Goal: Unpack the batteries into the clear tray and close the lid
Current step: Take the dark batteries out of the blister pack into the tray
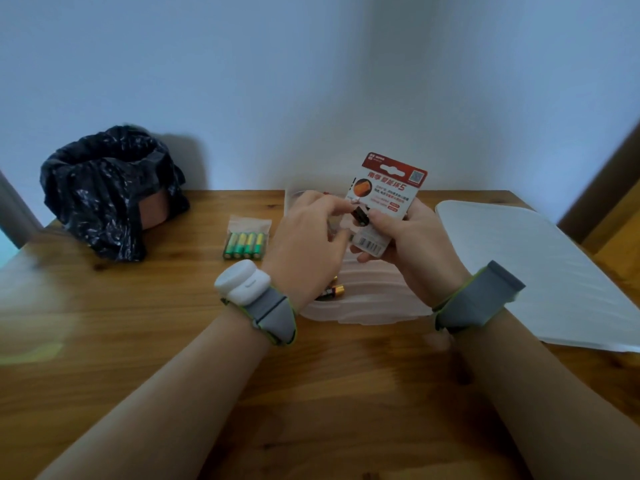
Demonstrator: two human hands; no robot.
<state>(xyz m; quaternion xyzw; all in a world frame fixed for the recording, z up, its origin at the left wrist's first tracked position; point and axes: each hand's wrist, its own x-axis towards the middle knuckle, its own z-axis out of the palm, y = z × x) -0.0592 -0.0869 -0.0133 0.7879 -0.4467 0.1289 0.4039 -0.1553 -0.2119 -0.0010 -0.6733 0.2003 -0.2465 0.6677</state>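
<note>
My right hand (408,233) grips the red battery card (388,192) above the clear tray (374,306) while my left hand (308,244) fingertips pinch its torn backing by a dark battery (360,216).

Table (145,358): varnished wood with visible grain and knots. Tray (374,299): clear, smooth plastic with ribs. Card (388,188): glossy printed paperboard. Bag (100,188), far left: black crinkled plastic film, shiny. Green cells (244,244): glossy wrap in clear film. Lid (540,271): white, matt.

Prob. a home rm: wooden table (138,358), bag-lined bin (104,192).
</note>
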